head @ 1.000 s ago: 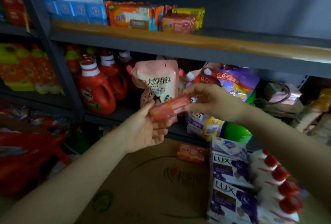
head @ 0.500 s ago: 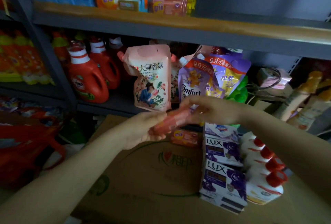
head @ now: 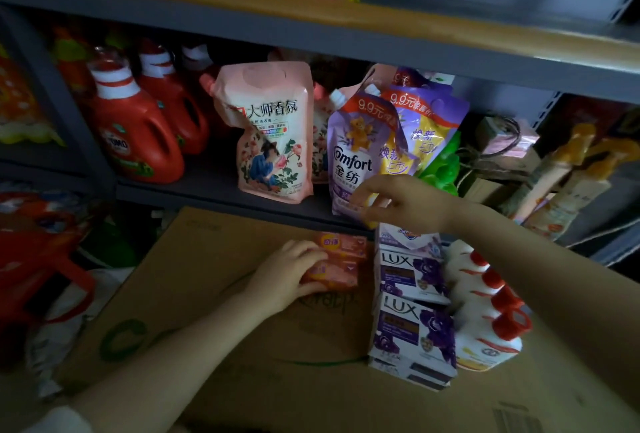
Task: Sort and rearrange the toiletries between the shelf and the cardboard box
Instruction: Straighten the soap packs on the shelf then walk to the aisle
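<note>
Placement is the step in hand, as we judge it: our left hand (head: 289, 275), just below the centre of the frame, curls its fingers over a flat orange-pink wrapped soap bar (head: 330, 275) and presses it onto the closed brown cardboard box (head: 207, 259). A second matching orange-pink soap bar (head: 343, 244) lies just behind it, touching or nearly so; we cannot tell which. To do this well, we should square the held bar against that neighbour and against the purple-and-white LUX soap cartons (head: 410, 275) just to its right, then let go flat so it does not slide. Our right hand (head: 405, 202), right of centre, hangs above the cartons with fingers loosely spread and holds nothing, in front of the purple Comfort softener pouch (head: 353, 158) on the grey metal shelf (head: 214, 190). White bottles with red caps (head: 485, 297) stand at the far right of the box; we should leave them room.
</note>
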The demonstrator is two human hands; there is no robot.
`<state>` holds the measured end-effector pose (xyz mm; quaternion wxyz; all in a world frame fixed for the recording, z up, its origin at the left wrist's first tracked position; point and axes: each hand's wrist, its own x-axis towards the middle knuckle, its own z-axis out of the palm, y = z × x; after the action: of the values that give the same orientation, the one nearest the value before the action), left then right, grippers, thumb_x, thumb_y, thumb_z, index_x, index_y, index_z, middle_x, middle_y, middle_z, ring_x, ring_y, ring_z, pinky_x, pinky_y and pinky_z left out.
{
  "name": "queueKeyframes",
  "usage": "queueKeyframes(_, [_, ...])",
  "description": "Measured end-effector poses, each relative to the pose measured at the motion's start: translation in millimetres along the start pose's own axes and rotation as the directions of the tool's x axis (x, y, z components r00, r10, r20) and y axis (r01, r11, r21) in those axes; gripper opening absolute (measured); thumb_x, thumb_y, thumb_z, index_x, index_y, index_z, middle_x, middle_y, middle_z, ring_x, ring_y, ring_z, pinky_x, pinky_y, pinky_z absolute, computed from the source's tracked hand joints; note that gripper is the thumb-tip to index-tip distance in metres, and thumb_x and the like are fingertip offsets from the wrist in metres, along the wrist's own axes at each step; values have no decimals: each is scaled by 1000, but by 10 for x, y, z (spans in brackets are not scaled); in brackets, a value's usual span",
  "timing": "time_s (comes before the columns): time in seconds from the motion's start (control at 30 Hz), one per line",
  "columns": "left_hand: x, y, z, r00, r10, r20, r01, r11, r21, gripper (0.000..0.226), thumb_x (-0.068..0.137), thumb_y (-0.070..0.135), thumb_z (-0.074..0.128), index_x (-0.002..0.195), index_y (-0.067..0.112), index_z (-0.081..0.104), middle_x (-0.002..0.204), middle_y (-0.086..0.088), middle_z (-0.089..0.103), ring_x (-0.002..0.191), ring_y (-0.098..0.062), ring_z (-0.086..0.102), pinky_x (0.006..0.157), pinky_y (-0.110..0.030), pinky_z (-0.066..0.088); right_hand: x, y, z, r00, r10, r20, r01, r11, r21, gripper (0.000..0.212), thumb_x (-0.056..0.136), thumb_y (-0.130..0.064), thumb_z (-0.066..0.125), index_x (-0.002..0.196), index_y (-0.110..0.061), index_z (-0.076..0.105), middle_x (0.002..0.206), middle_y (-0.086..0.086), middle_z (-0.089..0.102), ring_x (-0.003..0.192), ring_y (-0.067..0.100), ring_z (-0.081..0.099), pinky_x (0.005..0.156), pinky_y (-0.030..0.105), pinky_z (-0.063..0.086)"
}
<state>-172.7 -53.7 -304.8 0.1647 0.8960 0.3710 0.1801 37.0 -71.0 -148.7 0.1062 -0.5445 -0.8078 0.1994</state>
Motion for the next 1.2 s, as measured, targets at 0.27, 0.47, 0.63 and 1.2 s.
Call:
queueKeyframes(0.27, [359,74,-840,928,205,-310,-186,978,90,47,88,46,42,118,15,60,118,-2,53,109,-13,46,86,-32,48,255,-186,-382,853,-175,-491,146,984,-98,10,89,-13,58,90,-11,67,75,0,68,67,21,63,65,32,48])
queueKeyframes(0.47, [827,87,-2207,673,478,-564,-135,829,542,36,83,28,55,110,4,60,111,-13,55,102,-27,48,84,-40,45,696,-569,-858,610,-316,-727,196,949,-248,15,81,-9,53,87,-6,66,79,6,65,69,10,51,64,13,34])
queueKeyframes(0.63, [1027,24,-2742,764,351,-541,92,771,631,66,63,34,81,117,3,58,118,-18,57,111,-35,47,87,-48,46,1085,-751,-1277,531,-373,-761,39,908,-418,23,82,-9,48,95,-6,66,93,15,62,87,37,52,75,40,44])
queueKeyframes(1.2, [1175,-45,-2752,787,326,-524,75,792,606,56,47,39,86,84,7,60,101,-14,57,93,-36,58,73,-42,49,1795,-754,-1760,858,113,-501,-298,904,-307,38,81,-30,69,114,-13,59,105,6,61,89,22,55,77,30,45])
